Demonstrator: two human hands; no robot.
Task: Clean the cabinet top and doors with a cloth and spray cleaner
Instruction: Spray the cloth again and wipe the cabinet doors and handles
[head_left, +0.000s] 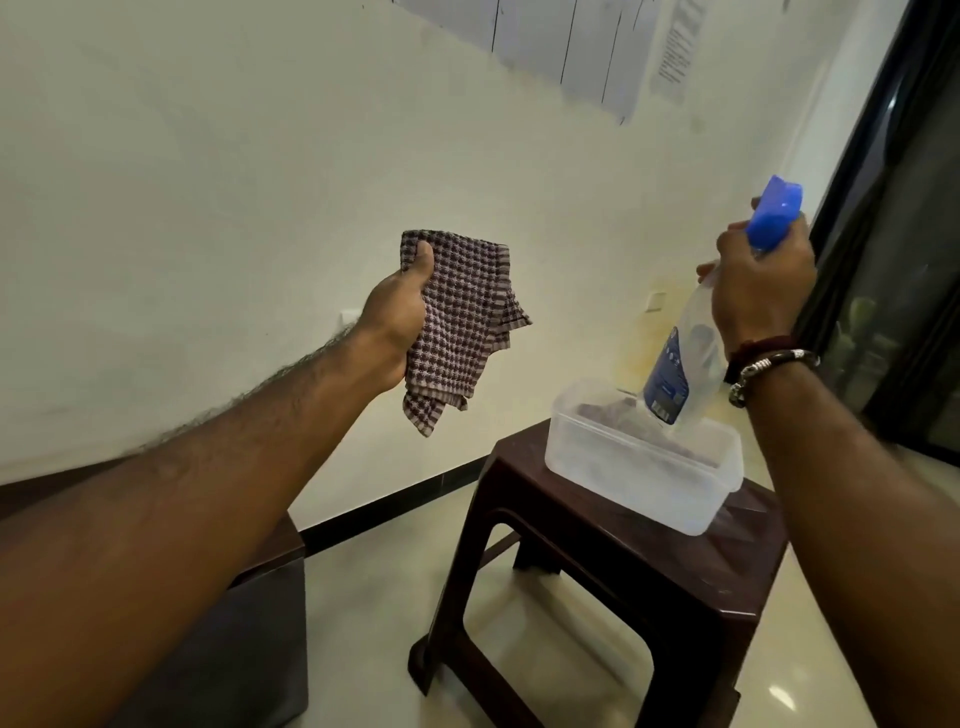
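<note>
Two hands are raised in front of a cream wall (218, 171): the left hand (400, 312) grips a folded brown-and-white checked cloth (457, 322), thumb pressed on its top corner, with the cloth hanging in the air above the floor. Right of it, a dark brown plastic stool (613, 571) carries a clear plastic container (639, 467). Above that container, the right hand (761, 291) curls round the neck of a clear spray bottle (685, 358) with a blue trigger head, tilted, its base near the container's rim.
</note>
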